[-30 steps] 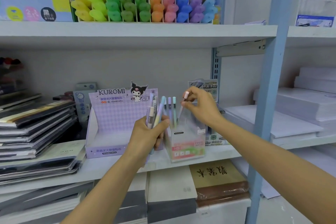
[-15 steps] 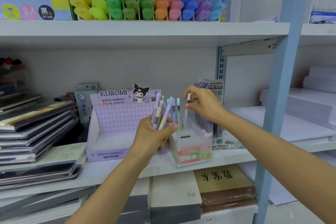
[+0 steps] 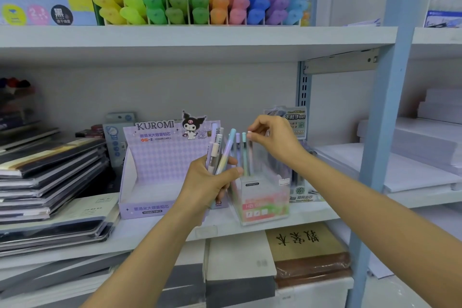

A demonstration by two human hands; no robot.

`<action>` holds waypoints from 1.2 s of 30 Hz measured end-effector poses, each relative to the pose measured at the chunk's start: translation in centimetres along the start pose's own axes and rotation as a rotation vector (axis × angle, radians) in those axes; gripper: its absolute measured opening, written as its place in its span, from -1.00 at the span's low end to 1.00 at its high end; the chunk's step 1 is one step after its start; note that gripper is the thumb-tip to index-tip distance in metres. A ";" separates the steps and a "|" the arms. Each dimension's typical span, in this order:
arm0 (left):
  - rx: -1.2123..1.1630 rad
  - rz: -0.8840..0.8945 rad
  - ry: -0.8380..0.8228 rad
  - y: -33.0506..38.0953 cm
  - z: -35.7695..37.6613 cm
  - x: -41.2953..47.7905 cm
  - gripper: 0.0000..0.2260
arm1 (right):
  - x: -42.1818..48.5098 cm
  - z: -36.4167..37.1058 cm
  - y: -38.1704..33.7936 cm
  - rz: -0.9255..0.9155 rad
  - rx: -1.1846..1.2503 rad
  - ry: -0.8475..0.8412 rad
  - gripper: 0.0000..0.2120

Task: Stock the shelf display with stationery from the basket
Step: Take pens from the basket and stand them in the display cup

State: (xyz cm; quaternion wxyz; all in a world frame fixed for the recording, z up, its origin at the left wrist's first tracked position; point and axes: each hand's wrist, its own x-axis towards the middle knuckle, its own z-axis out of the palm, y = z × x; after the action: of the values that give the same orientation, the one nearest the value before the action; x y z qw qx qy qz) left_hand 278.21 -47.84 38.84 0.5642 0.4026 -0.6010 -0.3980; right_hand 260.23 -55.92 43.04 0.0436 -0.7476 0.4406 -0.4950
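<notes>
- Head view, right hand [image 3: 275,144]: the thumb and forefinger [image 3: 253,128] are closed narrowly on the white cap of a single pen [image 3: 249,136]; the other fingers are curled above it.
- The pinched pen stands nearly upright, with its lower part inside the clear display box [image 3: 265,204]. It is just beside the pastel pens [image 3: 241,151] already standing there.
- Change: one second earlier this pen was tilted, with its cap higher over the box. It has since been lowered and straightened in line with its neighbours.
- Judgement: this placement is almost complete. Release of the cap is the remaining action.
- Left hand [image 3: 208,186]: the fingers are wrapped round a bundle of pens [image 3: 220,154], tips down and caps fanned upward. The bundle is held just left of the clear box and in front of the Kuromi box [image 3: 160,160]. Its grip and position match the earlier frames.
- Judgement: several pens remain to be transferred, so the stocking is partly done. The bundle sits near enough for the right hand to draw the next pen.
- The clear box stands on the shelf [image 3: 325,210], touching or just beside the Kuromi box; which cannot be told.
- The basket is not in view.
- Surroundings: highlighters [image 3: 195,0] on the shelf above, stacked notebooks [image 3: 50,172] to the left.
</notes>
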 end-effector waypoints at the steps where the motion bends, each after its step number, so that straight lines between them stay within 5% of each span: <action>1: 0.002 0.001 -0.004 0.2 0.0 -0.1 -0.91 | 0.1 0.1 -0.1 -0.003 -0.019 0.004 -0.93; 9: -0.004 -0.018 -0.045 1.3 -0.2 -1.1 -0.87 | -0.1 -0.5 0.1 0.042 -0.324 -0.046 -0.75; 12: -0.009 -0.020 -0.067 1.5 -0.3 -1.4 -0.86 | -1.2 -1.4 -1.8 -0.035 0.008 -0.011 -0.74; 14: 0.004 -0.011 -0.082 1.6 -0.1 -1.4 -0.78 | -1.9 -2.0 -3.5 -0.010 0.385 -0.158 -0.75; 17: 0.005 0.020 -0.125 1.8 0.3 -1.5 -0.78 | -2.5 -2.2 -5.0 -0.028 0.533 -0.324 -0.87; 24: -0.151 -0.020 -0.089 1.7 -0.9 -1.4 -0.56 | -2.0 -4.9 -3.4 0.109 0.740 0.012 -0.92; 26: -0.189 -0.041 -0.011 1.6 -1.2 -1.2 -0.64 | -2.3 -5.4 -2.8 0.132 0.733 0.010 -0.94; 32: -0.268 0.024 0.230 2.1 -0.7 -0.9 -0.74 | -4.7 -5.7 -1.8 0.183 0.551 -0.496 -0.84; 36: -0.252 0.089 0.261 2.9 0.6 -1.2 -0.79 | -5.2 -5.0 -2.8 0.090 0.485 -0.515 -0.84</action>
State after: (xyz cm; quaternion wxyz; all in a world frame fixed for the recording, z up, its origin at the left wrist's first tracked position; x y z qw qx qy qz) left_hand 277.53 -45.68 41.13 0.7003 0.3502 -0.4853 -0.3891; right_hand 257.44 -48.68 43.32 0.3512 -0.7957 0.3172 -0.3780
